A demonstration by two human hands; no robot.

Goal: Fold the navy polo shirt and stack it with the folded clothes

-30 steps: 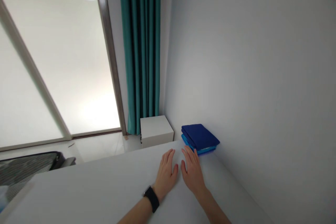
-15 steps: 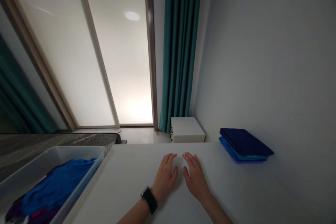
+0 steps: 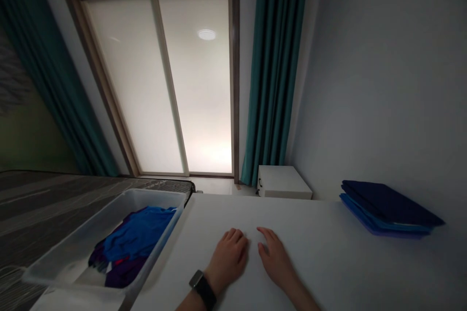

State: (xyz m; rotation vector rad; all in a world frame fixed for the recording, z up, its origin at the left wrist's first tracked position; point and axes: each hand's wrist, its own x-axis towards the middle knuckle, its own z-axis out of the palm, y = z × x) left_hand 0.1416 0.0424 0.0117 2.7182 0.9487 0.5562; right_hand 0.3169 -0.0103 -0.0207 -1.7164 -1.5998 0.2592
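My left hand (image 3: 229, 255), with a dark watch (image 3: 203, 288) on the wrist, rests palm down on the white table (image 3: 306, 238). Its fingers are loosely bent and nothing shows in them. Beside it, a small gap away, my right hand (image 3: 275, 258) lies on its edge, thumb apart from the fingers, holding nothing. Far to the right sits a stack of folded cloths (image 3: 390, 209), dark navy on top with brighter blue and purple below. Left of the table, a translucent plastic bin (image 3: 73, 240) holds crumpled blue clothing (image 3: 140, 233) with purple and red pieces.
Behind the table stands a low white cabinet (image 3: 282, 182) near a teal curtain (image 3: 273, 82). Frosted sliding doors (image 3: 197, 87) fill the back. A dark striped bed surface (image 3: 47, 199) lies left, and a plain wall (image 3: 383, 82) rises on the right.
The view has turned left and tilted up, so more of the bin and doors shows. My left fingers are more bent than before; both hands stay over the table.
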